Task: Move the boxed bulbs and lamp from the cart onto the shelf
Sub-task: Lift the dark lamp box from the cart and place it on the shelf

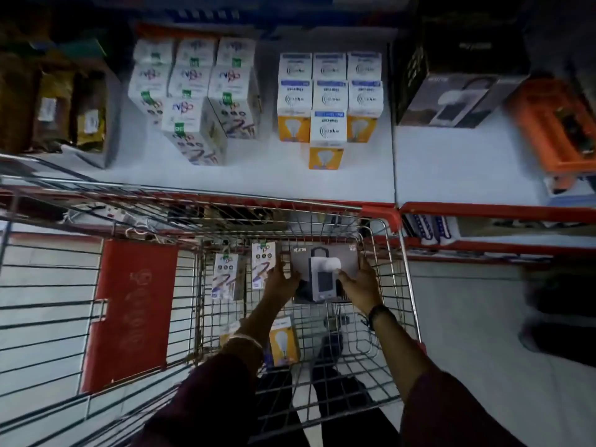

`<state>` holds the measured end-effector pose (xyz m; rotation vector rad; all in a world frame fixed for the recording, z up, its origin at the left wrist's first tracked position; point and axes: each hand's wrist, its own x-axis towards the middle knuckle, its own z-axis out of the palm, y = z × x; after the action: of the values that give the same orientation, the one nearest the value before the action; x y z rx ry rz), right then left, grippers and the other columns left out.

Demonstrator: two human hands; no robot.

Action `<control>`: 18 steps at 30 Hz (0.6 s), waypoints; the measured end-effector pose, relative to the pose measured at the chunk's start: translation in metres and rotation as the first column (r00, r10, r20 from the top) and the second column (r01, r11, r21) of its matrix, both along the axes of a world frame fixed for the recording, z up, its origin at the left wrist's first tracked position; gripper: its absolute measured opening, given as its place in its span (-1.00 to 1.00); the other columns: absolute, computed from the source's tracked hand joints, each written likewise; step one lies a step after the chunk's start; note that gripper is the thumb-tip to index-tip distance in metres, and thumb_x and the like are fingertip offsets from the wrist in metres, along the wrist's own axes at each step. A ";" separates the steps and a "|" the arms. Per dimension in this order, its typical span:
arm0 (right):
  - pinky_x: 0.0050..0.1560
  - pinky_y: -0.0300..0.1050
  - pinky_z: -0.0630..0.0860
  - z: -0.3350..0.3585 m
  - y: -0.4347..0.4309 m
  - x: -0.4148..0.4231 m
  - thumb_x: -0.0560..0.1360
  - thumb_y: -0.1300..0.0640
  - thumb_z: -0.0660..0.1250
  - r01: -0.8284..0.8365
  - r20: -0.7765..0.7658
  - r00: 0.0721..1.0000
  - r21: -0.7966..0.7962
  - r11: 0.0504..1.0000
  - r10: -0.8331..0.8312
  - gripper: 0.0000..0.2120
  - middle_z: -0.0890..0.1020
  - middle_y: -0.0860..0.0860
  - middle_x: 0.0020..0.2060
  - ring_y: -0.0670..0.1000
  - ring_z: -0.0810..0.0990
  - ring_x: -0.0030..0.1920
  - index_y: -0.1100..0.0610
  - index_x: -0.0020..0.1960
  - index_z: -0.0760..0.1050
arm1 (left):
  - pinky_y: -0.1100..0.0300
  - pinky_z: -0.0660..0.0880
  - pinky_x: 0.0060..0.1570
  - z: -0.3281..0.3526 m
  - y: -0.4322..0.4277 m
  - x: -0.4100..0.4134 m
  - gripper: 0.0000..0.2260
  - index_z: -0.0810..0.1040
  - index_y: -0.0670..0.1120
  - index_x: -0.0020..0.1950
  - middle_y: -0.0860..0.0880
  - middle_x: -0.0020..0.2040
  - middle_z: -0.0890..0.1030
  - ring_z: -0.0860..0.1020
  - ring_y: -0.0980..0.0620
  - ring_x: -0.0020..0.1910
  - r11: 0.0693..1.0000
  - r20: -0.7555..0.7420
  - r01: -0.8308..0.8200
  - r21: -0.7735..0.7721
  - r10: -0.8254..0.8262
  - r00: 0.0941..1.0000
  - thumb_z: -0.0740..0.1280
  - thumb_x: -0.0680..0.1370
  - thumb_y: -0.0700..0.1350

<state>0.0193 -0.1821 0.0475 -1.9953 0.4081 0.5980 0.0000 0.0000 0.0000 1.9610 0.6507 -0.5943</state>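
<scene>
Inside the wire cart [392, 253] a dark grey lamp box [322, 262] lies flat at the far end. My left hand [280, 282] grips its left edge and my right hand [361, 282] grips its right edge. Two white bulb boxes [225, 275] stand left of it in the cart, and an orange-and-white bulb box [283, 341] lies nearer me under my left forearm. On the white shelf [354, 179] ahead stand stacked white bulb boxes [193, 91] and orange-and-white bulb boxes [329, 101].
A matching dark lamp box [451, 98] rests on the shelf at the right, beside an orange box [554, 124]. Brown packages [54, 108] fill the shelf's left end. A red flap [129, 311] hangs on the cart's left side. Red shelf rails [483, 209] run below.
</scene>
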 end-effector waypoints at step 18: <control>-0.33 -0.36 0.35 -0.012 -0.004 -0.014 0.41 0.00 0.43 -0.036 0.142 0.989 -0.051 0.998 0.043 -0.36 0.48 -0.11 -0.14 -0.04 0.51 -0.13 0.07 0.40 0.26 | -0.07 0.48 0.20 0.049 0.001 -0.010 -0.68 0.42 -0.22 0.25 -0.20 0.16 0.55 0.53 -0.17 0.15 0.931 -0.092 -0.257 -0.258 0.241 0.966 0.32 0.51 -0.22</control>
<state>0.0057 -0.1861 0.0358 -2.0818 0.2992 0.4697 -0.0104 0.0013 0.0488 1.5837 0.7982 -0.5526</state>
